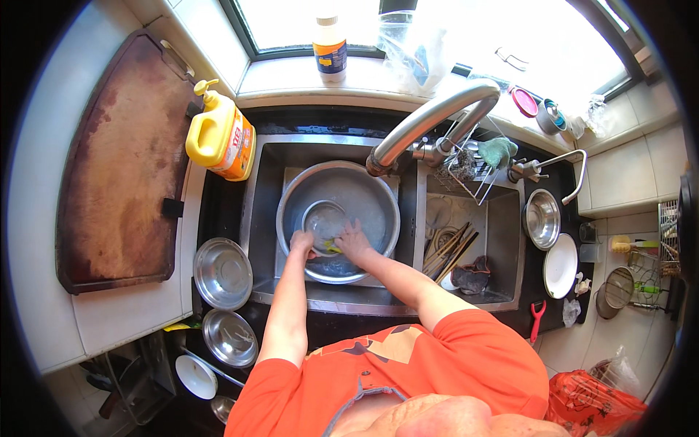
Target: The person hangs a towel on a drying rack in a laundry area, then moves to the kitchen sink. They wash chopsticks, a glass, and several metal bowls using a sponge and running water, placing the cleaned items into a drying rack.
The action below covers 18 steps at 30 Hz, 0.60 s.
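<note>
A large round metal basin point(377, 191) holding water stands in the left bowl of the steel sink. Inside it is a smaller round metal bowl point(323, 210). My left hand point(303, 243) grips the smaller bowl's near left rim. My right hand point(352, 240) is over the bowl's right side, fingers spread, with a yellow-green cloth or sponge point(331, 246) beside the fingertips; whether the fingers pinch it cannot be made out. The steel faucet point(426, 123) arches over the right edge of the basin.
Chopsticks point(450, 251) and a dark cloth point(471, 275) lie in the right sink bowl point(502, 235). A yellow detergent jug point(221, 139) stands at the left, beside a large cutting board point(128, 164). Metal bowls point(224, 274) line the left counter; a white plate point(560, 266) and red peeler point(537, 321) lie right.
</note>
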### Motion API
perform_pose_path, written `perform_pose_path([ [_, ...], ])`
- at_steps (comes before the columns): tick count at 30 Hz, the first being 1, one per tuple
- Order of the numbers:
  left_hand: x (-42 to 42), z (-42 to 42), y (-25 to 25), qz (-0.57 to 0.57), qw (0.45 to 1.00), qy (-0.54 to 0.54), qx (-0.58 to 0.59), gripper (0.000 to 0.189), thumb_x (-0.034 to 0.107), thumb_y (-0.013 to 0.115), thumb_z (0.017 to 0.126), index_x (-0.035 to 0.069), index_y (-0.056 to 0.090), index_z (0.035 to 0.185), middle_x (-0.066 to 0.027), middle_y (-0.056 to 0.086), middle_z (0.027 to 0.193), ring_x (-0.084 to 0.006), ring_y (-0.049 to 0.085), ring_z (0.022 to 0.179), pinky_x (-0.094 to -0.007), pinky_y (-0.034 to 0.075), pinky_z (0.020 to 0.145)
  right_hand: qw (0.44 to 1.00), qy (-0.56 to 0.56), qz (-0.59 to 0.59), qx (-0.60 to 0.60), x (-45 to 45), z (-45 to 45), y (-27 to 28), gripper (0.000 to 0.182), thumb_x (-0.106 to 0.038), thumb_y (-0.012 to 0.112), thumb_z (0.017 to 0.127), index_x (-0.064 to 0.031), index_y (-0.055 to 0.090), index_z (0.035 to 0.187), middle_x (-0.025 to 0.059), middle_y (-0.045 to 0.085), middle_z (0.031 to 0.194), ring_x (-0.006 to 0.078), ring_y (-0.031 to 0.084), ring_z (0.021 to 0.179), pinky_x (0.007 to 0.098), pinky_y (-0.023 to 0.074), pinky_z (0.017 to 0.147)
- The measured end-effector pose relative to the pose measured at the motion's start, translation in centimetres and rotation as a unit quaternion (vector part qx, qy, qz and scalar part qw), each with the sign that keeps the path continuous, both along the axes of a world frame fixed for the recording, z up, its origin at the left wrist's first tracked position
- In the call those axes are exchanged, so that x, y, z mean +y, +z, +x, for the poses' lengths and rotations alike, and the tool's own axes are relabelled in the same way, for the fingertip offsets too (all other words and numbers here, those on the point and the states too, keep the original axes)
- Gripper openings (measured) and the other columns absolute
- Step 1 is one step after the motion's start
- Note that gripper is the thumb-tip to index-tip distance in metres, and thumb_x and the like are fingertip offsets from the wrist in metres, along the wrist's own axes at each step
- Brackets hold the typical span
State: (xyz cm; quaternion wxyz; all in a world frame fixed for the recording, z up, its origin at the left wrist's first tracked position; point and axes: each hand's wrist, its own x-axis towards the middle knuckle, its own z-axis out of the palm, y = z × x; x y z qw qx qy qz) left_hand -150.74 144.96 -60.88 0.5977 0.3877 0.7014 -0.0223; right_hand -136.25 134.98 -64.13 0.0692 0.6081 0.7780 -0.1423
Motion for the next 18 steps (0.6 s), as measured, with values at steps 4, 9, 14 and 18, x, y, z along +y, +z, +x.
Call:
perform_pose_path([
  [4,-1.2,1.2,0.8,0.066,0.995,0.062,-0.050,0.046,0.027,0.048,0.089,-0.005,0.048,0.123,-0.0207,0.063,0.083,-0.0251,0.063,0.051,-0.0317,0.049,0.037,0.978,-0.130,-0.095,0.135,2.6,-1.6,3.4,0.035,-0.024,0.061,0.076,-0.0196,0.059,0.111,0.0130,0.065,0.102,0.0335,0.054,0.110,0.0551,0.0404,0.088],
  [9,0.0,-0.4,-1.5,0.135,0.986,-0.010,0.099,0.040,0.021,0.047,0.088,-0.008,0.055,0.114,-0.0254,0.064,0.095,-0.0325,0.067,0.064,-0.0385,0.055,0.042,0.988,-0.034,0.098,0.117,-2.0,-2.5,3.4,0.026,-0.019,0.061,0.077,-0.0152,0.060,0.103,0.0160,0.065,0.101,0.0383,0.061,0.097,0.0526,0.0448,0.083],
  [14,-0.7,0.9,-0.3,0.183,0.969,-0.094,0.136,0.028,0.011,0.049,0.083,-0.004,0.062,0.102,-0.0252,0.064,0.097,-0.0361,0.067,0.079,-0.0427,0.058,0.052,0.967,-0.244,0.002,0.080,2.6,1.2,1.6,0.029,-0.007,0.058,0.075,-0.0094,0.060,0.103,0.0149,0.061,0.107,0.0376,0.060,0.096,0.0501,0.0464,0.083],
  [18,-0.7,2.8,2.6,0.411,0.831,-0.307,0.214,0.017,0.010,0.051,0.080,0.003,0.065,0.086,-0.0251,0.065,0.090,-0.0399,0.065,0.079,-0.0461,0.052,0.073,0.860,-0.431,0.138,0.236,5.1,3.2,1.6,0.034,-0.003,0.056,0.073,-0.0088,0.057,0.107,0.0132,0.059,0.102,0.0357,0.060,0.091,0.0476,0.0491,0.076],
])
